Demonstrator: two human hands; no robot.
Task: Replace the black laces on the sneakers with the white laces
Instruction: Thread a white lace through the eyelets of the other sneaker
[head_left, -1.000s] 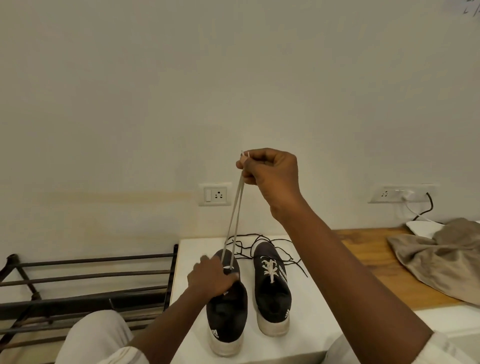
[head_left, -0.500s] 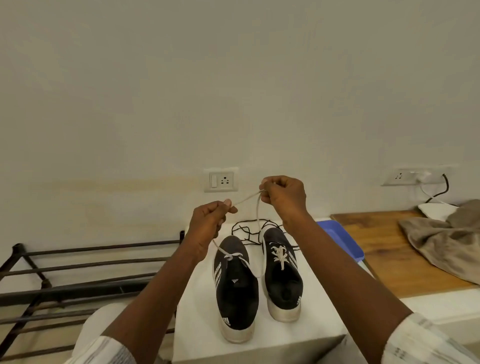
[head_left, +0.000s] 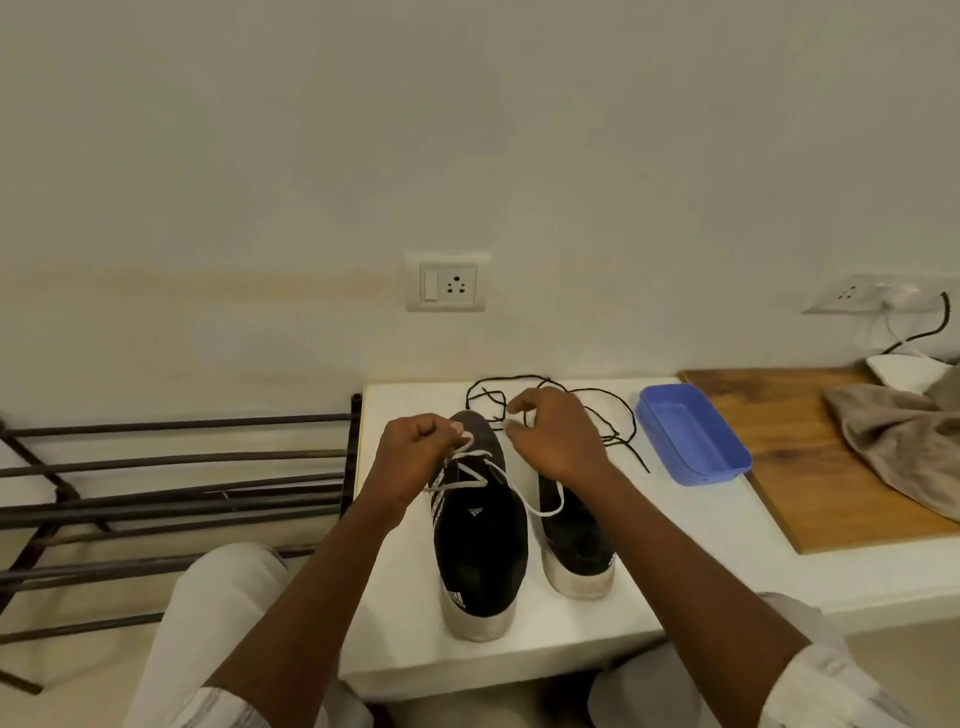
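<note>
Lowered from chest height, our left hand and right hand pinch the white lace over the left sneaker on the desk, barely threaded, black laces discarded behind.

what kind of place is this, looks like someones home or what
Most likely a room in a home, perhaps an entry or utility corner. A metal shoe rack stands against the plain wall, a wall socket sits low above a white ledge, and a crumpled cloth lies on a wooden board.
</note>
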